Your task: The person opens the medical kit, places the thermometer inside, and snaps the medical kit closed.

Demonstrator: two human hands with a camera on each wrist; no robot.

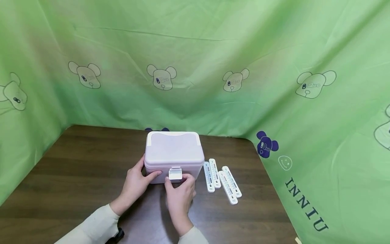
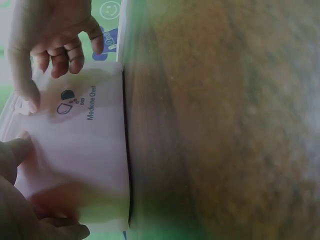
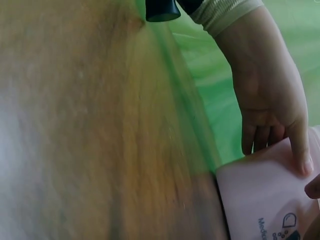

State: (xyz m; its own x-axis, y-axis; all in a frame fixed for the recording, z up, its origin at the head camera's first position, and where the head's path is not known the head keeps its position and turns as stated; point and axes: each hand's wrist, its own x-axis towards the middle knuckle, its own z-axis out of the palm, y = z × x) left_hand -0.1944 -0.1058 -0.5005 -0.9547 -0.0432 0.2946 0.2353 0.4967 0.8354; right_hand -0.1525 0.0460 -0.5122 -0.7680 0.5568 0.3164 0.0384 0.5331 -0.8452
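Note:
A pale pink lidded medicine chest (image 1: pixel 172 152) stands on the table, its lid down. Its front carries the words Medicine Chest (image 2: pixel 91 102) and a capsule print. My left hand (image 1: pixel 135 183) grips the chest's left side, the thumb lying on the front and the other fingers along the side. My right hand (image 1: pixel 181 195) is at the latch (image 1: pixel 175 174) in the middle of the front, with thumb and index finger at its two edges. In the left wrist view the right hand's other fingers hang loosely curled in front of the chest.
Several slim white thermometers (image 1: pixel 226 186) with printed scales lie on the brown wooden table (image 1: pixel 91 162), right of the chest. A green curtain (image 1: pixel 198 40) with bear prints hangs behind the table and along both sides.

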